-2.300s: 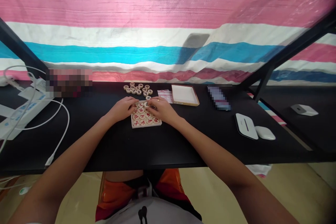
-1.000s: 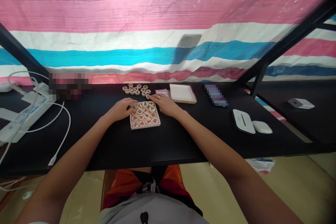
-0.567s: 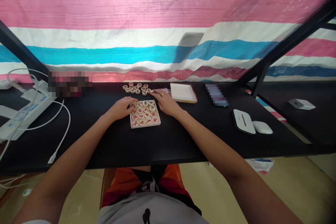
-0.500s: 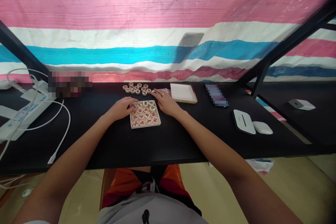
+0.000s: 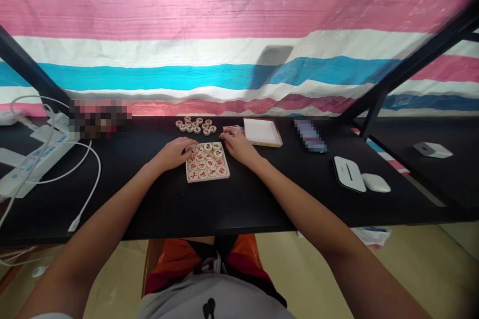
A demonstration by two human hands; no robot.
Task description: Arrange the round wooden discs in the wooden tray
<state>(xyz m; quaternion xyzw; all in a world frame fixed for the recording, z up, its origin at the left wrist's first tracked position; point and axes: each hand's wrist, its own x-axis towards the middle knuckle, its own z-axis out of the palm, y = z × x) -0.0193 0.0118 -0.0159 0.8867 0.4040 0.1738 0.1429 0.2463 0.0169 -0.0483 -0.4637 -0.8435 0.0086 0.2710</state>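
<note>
A square white box (image 5: 208, 179) holds rows of round Chinese chess pieces, mostly with red characters and a few dark ones at the top right. My left hand (image 5: 175, 153) grips the box's upper left side, thumb and fingers around the corner, partly over the pieces there. Just off the box's upper right corner is my right hand (image 5: 239, 147), a ring on one finger. Its fingers are curled together at the tips around a chess piece, mostly hidden. Behind the box, several loose chess pieces (image 5: 196, 130) with dark characters lie in a cluster on the black desk (image 5: 254, 204).
A white-lined box lid (image 5: 262, 132) lies right of my right hand, beside some printed paper (image 5: 230, 128). Farther right are a blurred phone (image 5: 310, 135), a white flat device (image 5: 348, 173) and a white rounded case (image 5: 375, 182). A power strip (image 5: 37, 162) with cables stands at left.
My right hand has drawn back slightly from the loose cluster toward the box, and the piece at its fingertips has left the cluster's right end. My left hand stays on the box.
</note>
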